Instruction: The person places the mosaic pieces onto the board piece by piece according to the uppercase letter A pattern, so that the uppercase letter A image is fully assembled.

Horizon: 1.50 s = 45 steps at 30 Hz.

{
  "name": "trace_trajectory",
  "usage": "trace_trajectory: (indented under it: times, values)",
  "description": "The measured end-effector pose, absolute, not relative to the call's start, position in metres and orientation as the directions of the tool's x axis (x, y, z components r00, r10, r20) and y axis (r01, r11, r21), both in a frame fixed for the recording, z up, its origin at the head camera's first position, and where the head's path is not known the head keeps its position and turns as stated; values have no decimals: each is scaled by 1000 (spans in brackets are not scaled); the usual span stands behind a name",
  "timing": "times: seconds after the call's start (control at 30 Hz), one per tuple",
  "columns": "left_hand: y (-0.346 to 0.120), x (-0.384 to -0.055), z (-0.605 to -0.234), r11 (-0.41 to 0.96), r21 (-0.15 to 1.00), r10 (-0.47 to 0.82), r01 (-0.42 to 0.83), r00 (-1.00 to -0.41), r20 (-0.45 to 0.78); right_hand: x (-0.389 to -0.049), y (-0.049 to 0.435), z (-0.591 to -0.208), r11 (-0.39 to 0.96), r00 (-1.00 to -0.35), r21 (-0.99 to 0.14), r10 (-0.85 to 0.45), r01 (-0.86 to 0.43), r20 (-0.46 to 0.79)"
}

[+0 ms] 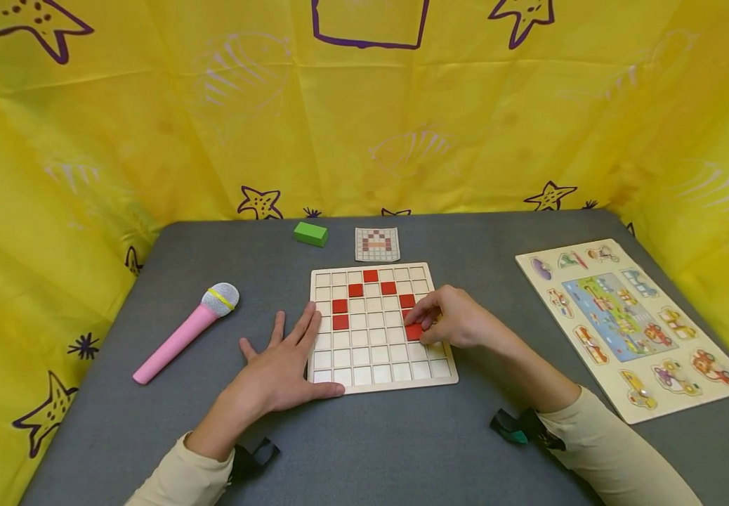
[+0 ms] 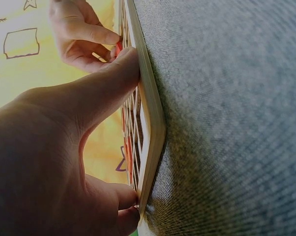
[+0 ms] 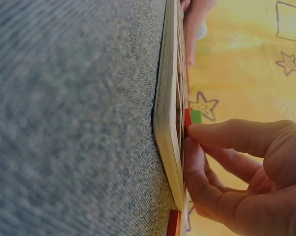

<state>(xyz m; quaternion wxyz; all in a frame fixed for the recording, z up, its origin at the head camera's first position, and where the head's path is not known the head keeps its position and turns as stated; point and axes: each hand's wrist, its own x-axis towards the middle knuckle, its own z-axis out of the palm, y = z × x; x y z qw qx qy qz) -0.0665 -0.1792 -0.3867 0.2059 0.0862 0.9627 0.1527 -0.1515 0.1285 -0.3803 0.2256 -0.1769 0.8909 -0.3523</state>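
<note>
A square wooden grid board [image 1: 373, 356] lies on the table, with several red square tiles set in an arch in its cells. My right hand [image 1: 456, 320] pinches a red tile [image 1: 414, 332] between thumb and fingers over the board's right side; in the right wrist view this tile [image 3: 188, 118] stands tilted up at the cells. My left hand [image 1: 282, 372] rests at the board's left front corner with fingers spread. Its thumb lies on the front edge, as the left wrist view shows. Behind the board lies a small pattern card [image 1: 377, 244] with a printed grid.
A green block [image 1: 310, 234] sits left of the card. On the left lies a pink toy microphone [image 1: 181, 337]; on the right, a wooden vehicle puzzle [image 1: 598, 299]. Another red piece [image 3: 174, 223] shows beside the board in the right wrist view. Yellow cloth surrounds the grey table.
</note>
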Motion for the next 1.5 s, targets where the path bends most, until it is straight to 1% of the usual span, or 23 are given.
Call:
trace_trajectory:
  times: [0.47,0.83,1.2,1.33,1.5]
  values:
    - [-180,-65,-388,941,324,218,96,-905,-365,-152,126,-381,685,-832,-706,-490,-181,-262]
    - [-181,-67,-390,940,328,217,93,-905,-366,-155,131,-379,650,-814,-727,-533,-219,-231]
    - [-180,-66,-390,937,336,223,97,-905,-362,-154,148,-371,656,-842,-721,-502,-222,-198]
    - [-180,-67,-389,935,340,227,97,-902,-367,-153,157,-373,663,-854,-712,-489,-232,-178]
    - [-180,-67,-387,938,333,223,96,-903,-368,-152,168,-377,673,-865,-707,-469,-218,-180]
